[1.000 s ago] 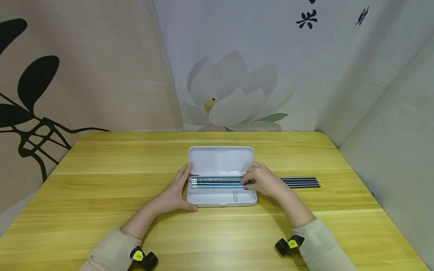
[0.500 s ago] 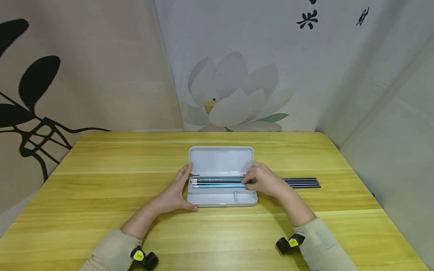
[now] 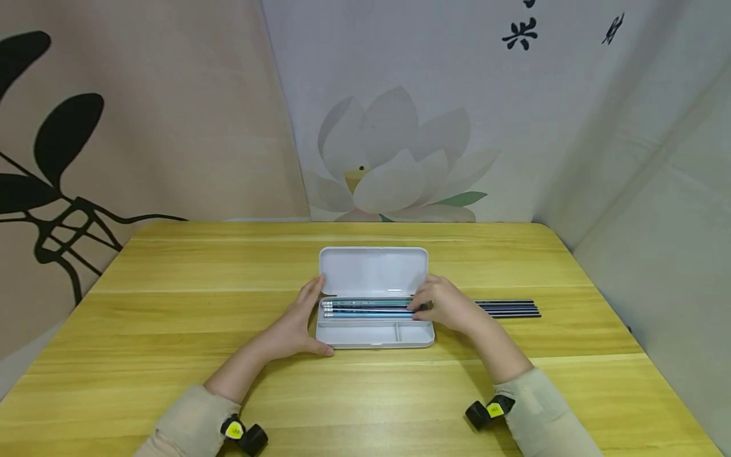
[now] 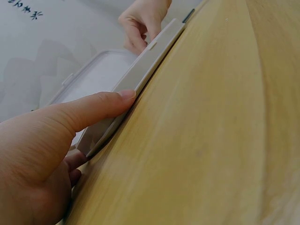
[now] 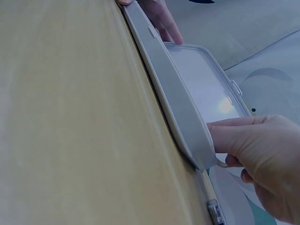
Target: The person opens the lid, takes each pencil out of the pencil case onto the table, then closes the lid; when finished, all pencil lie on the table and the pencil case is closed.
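Note:
A white pencil case [image 3: 356,334] lies open on the wooden table, its lid [image 3: 374,270] tilted back behind it. Several pencils [image 3: 365,309], dark, teal and light blue, lie side by side in its long rear compartment, eraser ends to the left. My left hand [image 3: 290,327] holds the case's left end, thumb [image 4: 108,104] against the front wall. At the right end my right hand [image 3: 442,304] pinches at the pencils; its fingertips dip inside the case. In the right wrist view, the case wall hides what lies between those fingertips.
Several dark pencils [image 3: 508,309] lie parallel on the table [image 3: 365,400], right of the case and partly behind my right hand. The case's front compartment has a small divider [image 3: 396,331]. Printed fabric [image 3: 400,127] hangs behind the table.

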A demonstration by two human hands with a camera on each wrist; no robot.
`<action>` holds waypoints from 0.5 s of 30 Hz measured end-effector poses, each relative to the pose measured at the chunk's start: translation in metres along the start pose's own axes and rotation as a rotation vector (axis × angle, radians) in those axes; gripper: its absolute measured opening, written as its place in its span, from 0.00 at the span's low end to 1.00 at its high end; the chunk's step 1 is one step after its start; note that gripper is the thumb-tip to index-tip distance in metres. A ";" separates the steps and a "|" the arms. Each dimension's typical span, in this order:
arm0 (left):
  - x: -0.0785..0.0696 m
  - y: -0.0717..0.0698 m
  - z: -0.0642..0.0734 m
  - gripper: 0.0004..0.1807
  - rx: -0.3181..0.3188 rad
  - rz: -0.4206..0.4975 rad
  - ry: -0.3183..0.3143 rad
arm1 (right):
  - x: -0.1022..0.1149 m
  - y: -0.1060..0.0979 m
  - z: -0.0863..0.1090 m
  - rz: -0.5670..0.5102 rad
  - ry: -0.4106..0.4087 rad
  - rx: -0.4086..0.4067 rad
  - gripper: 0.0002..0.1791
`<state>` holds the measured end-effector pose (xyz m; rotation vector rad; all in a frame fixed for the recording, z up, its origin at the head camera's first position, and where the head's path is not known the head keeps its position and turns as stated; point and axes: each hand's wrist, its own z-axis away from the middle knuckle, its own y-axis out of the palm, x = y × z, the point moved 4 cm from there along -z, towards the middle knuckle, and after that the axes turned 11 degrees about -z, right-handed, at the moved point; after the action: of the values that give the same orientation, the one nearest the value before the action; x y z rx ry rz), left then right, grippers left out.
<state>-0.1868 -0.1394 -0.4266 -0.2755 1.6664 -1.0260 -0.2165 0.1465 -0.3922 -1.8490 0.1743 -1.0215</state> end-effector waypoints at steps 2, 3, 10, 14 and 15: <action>0.000 0.000 0.000 0.77 0.000 0.001 -0.001 | -0.001 0.000 0.000 -0.013 -0.002 0.001 0.06; 0.000 0.000 0.000 0.77 0.000 0.002 -0.001 | -0.001 0.000 0.000 -0.021 -0.004 0.001 0.06; 0.000 0.000 0.000 0.77 0.002 0.001 0.000 | -0.002 -0.002 0.000 -0.061 0.008 0.004 0.06; -0.001 0.000 0.000 0.77 0.000 0.005 -0.002 | -0.003 -0.002 0.001 -0.053 0.000 -0.003 0.06; -0.001 0.000 0.000 0.77 -0.001 0.007 -0.001 | -0.003 -0.002 0.001 -0.049 -0.004 -0.006 0.06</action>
<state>-0.1864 -0.1388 -0.4261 -0.2705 1.6656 -1.0196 -0.2179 0.1499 -0.3927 -1.8691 0.1301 -1.0523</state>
